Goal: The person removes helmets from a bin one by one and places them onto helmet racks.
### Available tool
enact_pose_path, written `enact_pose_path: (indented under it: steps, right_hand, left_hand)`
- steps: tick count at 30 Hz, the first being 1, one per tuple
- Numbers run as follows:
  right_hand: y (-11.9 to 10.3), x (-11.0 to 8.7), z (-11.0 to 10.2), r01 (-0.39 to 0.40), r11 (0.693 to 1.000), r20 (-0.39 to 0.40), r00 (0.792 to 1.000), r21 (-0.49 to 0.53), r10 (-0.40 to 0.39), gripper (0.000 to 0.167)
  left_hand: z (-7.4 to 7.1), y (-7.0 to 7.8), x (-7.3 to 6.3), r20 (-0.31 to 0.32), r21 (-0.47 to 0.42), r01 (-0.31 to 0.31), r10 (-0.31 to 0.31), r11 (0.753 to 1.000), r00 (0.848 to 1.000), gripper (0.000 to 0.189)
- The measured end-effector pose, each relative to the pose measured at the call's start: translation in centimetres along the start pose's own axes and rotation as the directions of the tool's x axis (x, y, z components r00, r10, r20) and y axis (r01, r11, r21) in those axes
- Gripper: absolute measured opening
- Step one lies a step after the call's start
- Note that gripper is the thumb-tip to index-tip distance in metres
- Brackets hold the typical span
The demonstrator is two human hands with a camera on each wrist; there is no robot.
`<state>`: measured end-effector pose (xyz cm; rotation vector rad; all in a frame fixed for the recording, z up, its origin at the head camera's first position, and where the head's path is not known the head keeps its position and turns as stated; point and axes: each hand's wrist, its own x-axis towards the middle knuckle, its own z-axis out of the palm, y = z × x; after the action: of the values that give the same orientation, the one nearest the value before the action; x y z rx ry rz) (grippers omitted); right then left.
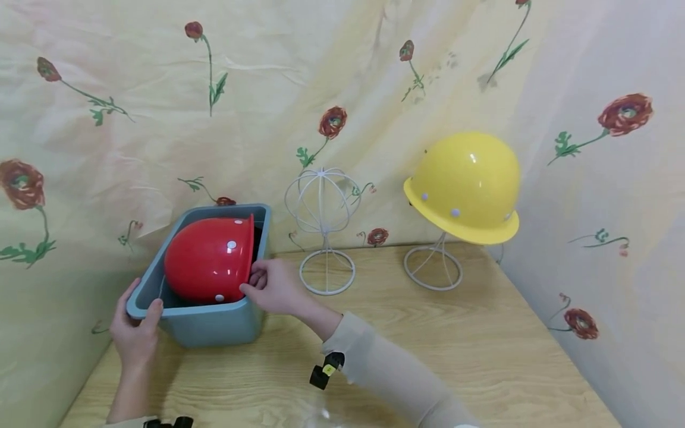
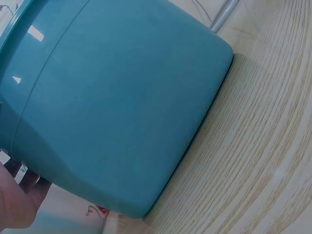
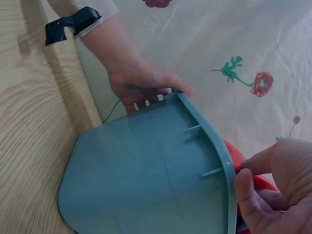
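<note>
A red hard hat (image 1: 206, 258) lies on its side in a blue-grey plastic bin (image 1: 214, 327), its brim toward the right. My right hand (image 1: 273, 285) pinches the hat's brim at the bin's near right corner; in the right wrist view, thumb and fingertips (image 3: 248, 175) meet on the red edge just over the bin's rim. At the near left corner, my left hand (image 1: 136, 333) grips the bin's rim, thumb on top and fingers around the outside. The left wrist view shows the bin's side wall (image 2: 126, 102) close up, with part of the left hand (image 2: 19, 200) at its lower left.
A bare white wire stand (image 1: 327, 238) stands right of the bin. Farther right, a yellow hard hat (image 1: 465, 184) sits tilted on a second wire stand (image 1: 434, 267). The wooden tabletop (image 1: 481, 345) meets flower-patterned cloth (image 1: 257, 119) at the back and sides.
</note>
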<state>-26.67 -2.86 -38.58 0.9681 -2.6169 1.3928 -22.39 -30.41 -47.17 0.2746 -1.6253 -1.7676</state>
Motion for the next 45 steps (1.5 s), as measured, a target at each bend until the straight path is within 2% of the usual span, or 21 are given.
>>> enact_pose_path:
  steps: [10,17,24,32,39,45]
  right_hand:
    - [-0.8,1.0,0.1,-0.034,0.999,-0.081,0.996,-0.03,0.031,0.023]
    - [-1.5,1.9,0.3,-0.053,0.998,-0.113,0.992,0.043,0.057,0.025]
    - [-1.6,2.5,0.3,-0.118,0.989,-0.13,0.983,0.087,0.129,0.028]
    - [-1.6,3.3,0.5,-0.213,0.935,-0.076,0.967,0.284,0.243,0.024]
    - [-1.9,3.7,0.5,-0.234,0.94,-0.066,0.964,0.247,0.257,0.02]
    - [-2.2,3.7,0.0,-0.292,0.912,0.005,0.953,0.288,0.303,0.017]
  left_hand:
    - [0.0,0.2,-0.1,-0.004,0.023,-0.013,0.013,1.0,1.0,0.053]
    - [0.1,0.2,0.0,0.011,0.009,0.021,-0.021,1.0,1.0,0.054]
    - [0.2,0.3,0.0,0.004,-0.005,0.008,-0.008,1.0,1.0,0.054]
    - [0.2,0.3,-0.1,0.002,0.01,0.01,-0.01,1.0,1.0,0.054]
    - [0.1,0.3,0.0,0.003,0.068,0.012,-0.012,0.998,1.0,0.055]
    - [0.1,0.0,0.1,0.001,0.05,0.003,-0.003,0.999,1.0,0.054]
